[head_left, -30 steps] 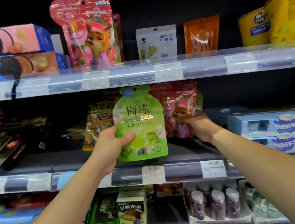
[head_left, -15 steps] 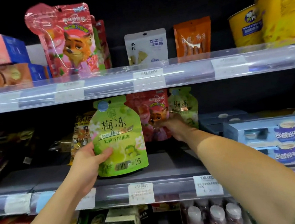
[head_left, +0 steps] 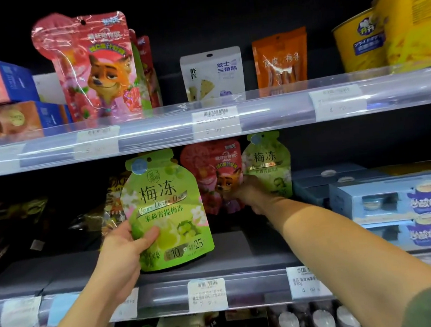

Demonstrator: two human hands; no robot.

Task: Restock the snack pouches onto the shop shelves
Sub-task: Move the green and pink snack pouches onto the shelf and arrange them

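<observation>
My left hand (head_left: 124, 252) grips a green plum-jelly pouch (head_left: 167, 206) by its lower left corner, holding it upright just above the front of the middle shelf (head_left: 246, 286). Deeper in that shelf stand a red fox-print pouch (head_left: 214, 174) and a second green pouch (head_left: 268, 164). My right hand (head_left: 247, 192) reaches in between them, its fingers at the lower left edge of the second green pouch. The frame does not show whether those fingers pinch it.
Blue dessert boxes (head_left: 400, 199) fill the middle shelf's right side, dark packets (head_left: 11, 220) its left. The upper shelf (head_left: 216, 121) carries a large red fox pouch (head_left: 91, 67), a white pouch (head_left: 212, 75), an orange pouch (head_left: 280, 58) and yellow tubs (head_left: 389, 23). Bottles and packets sit below.
The second green pouch has come into view, upright at the right of the red pouch, with my right hand still on it. My left hand has kept hold of its pouch.
</observation>
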